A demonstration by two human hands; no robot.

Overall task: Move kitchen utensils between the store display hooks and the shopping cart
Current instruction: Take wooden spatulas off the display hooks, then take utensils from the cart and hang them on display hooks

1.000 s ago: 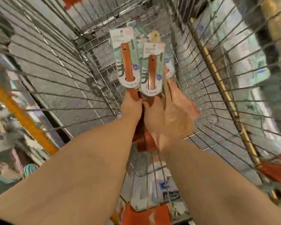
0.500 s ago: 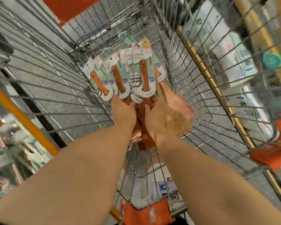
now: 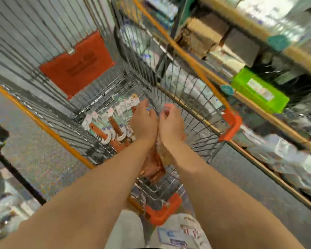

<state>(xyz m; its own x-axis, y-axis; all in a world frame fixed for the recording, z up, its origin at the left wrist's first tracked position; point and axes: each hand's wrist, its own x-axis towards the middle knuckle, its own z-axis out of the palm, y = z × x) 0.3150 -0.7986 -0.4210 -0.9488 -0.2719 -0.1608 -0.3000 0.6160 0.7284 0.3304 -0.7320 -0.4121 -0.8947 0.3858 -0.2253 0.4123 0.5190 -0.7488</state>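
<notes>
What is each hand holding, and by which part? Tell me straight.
It cannot be told: the left hand and right hand cover the handles of the wooden utensils in the cart, hiding any grip.

Mid-frame, the left hand point(image 3: 144, 127) and right hand point(image 3: 171, 127) sit side by side, low inside the silver wire shopping cart with orange rim point(image 3: 43, 124). Both lie over a fan of brown wooden kitchen utensils on pale green-and-white cards point(image 3: 107, 129), which spreads left of centre. Blur hides whether the fingers grip. At upper left, an orange plastic panel point(image 3: 77, 63) hangs on the cart's wall.
</notes>
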